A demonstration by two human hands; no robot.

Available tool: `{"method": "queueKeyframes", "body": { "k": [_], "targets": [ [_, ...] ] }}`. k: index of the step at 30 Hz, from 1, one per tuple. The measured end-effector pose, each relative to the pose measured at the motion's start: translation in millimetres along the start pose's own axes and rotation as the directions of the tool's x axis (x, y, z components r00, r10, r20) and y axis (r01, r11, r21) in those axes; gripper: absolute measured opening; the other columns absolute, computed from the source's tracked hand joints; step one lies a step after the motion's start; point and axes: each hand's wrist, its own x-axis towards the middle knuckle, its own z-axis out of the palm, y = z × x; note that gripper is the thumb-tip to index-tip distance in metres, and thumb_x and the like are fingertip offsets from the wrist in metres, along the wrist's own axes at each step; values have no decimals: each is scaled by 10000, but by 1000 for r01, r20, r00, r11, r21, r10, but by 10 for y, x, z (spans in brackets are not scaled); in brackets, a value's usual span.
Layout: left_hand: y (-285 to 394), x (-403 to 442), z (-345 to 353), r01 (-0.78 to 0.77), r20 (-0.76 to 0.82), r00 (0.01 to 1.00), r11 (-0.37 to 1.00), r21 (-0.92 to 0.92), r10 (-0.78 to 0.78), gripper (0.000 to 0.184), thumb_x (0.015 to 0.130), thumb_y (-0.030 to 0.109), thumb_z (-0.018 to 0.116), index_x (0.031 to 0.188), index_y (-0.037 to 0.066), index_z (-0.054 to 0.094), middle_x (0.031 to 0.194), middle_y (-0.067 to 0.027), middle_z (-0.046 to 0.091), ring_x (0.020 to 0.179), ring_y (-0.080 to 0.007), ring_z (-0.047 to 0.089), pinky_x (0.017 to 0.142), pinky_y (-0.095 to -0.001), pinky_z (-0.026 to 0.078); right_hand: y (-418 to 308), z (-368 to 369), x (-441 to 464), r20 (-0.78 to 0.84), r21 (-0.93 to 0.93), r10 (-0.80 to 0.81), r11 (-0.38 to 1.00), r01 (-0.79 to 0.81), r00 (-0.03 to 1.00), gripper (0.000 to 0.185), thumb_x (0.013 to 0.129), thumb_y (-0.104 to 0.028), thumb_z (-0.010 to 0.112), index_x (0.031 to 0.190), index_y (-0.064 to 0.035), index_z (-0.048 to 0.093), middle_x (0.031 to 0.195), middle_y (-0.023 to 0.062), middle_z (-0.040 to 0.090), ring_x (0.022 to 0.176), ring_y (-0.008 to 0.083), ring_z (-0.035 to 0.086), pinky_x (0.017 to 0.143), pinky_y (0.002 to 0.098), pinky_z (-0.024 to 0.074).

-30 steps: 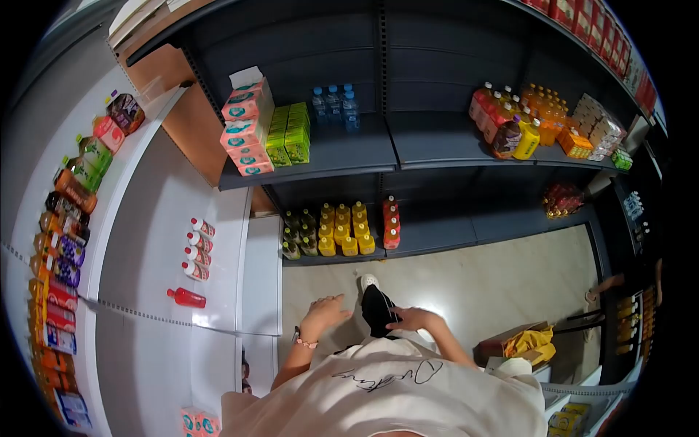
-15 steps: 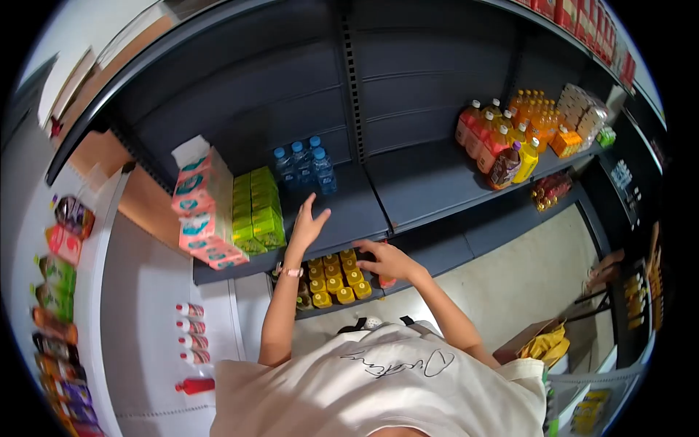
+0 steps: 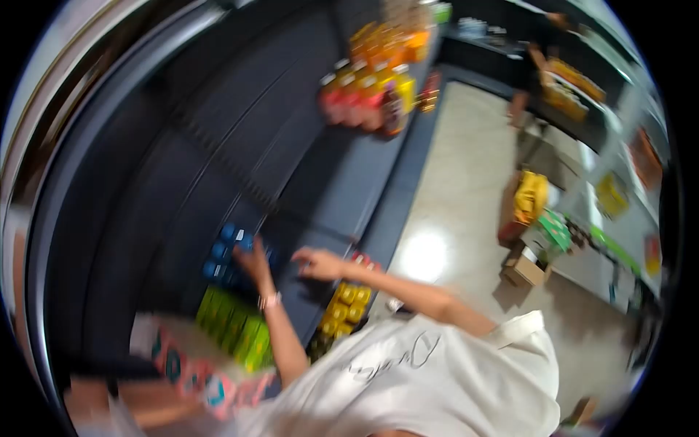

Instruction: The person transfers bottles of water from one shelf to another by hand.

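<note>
I've got my left hand (image 3: 253,264) right by the blue-capped bottles (image 3: 220,252) on the dark shelf (image 3: 349,175), fingers spread (blurry, contact unclear), right hand (image 3: 318,264) loosely curled, empty; bottles probably weighty, slick, squeezable, best held mid-body.

Deep blue colours the capped bottles (image 3: 220,251), with small white patches among them. The cartons (image 3: 231,328) are bright lime green with darker green markings; the tissue packs (image 3: 200,373) are coral pink, patterned with teal and white. Charcoal grey covers the shelf (image 3: 331,175). Yellow jugs (image 3: 346,312) show paler tops, while white caps top pinkish-red drink bottles (image 3: 352,103) that have amber necks. Orange bottles (image 3: 375,45) glow alongside. The T-shirt (image 3: 444,375) is off-white with black script, the bracelet (image 3: 269,300) pale pink, and the floor (image 3: 455,167) beige.
</note>
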Motion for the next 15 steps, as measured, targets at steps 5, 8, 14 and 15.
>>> {"method": "queueKeyframes", "body": {
  "k": [5, 8, 14, 15],
  "targets": [
    [748, -624, -295, -33, 123, 991, 996, -87, 44, 397, 838, 176, 710, 1137, -29, 547, 1141, -177, 598, 1023, -310, 590, 883, -385, 474, 45, 217, -601, -251, 119, 106, 990, -78, 962, 484, 845, -191, 606, 1279, -54, 440, 1206, 172, 565, 1076, 293, 582, 887, 386, 484],
    [595, -837, -214, -211, 241, 933, 950, -230, 266, 356, 881, 188, 659, 1141, -22, 535, 1118, -171, 597, 1004, -302, 579, 890, -370, 459, 84, 553, -1050, -402, 215, 222, 966, -144, 889, 535, 860, -181, 594, 1341, -58, 393, 1258, 164, 531, 1150, 264, 540, 930, 374, 458],
    [1198, -1710, -39, 221, 574, 762, 713, -665, 300, 340, 993, 343, 451, 1011, 11, 519, 967, -80, 564, 886, -176, 533, 820, -318, 440, -187, 845, -2255, -554, 348, 441, 893, -285, 706, 657, 872, -316, 621, 1405, -68, 327, 1332, 186, 450, 1216, 286, 460, 989, 389, 399],
    [1335, -1883, -75, 257, 656, 653, 704, -662, 379, 371, 982, 390, 463, 1005, 24, 518, 965, -74, 564, 865, -161, 534, 807, -311, 441, -341, 855, -2454, -691, 286, 428, 902, -323, 583, 721, 849, -347, 647, 1420, -75, 302, 1343, 196, 433, 1217, 294, 450, 999, 396, 388]
  ]
}}
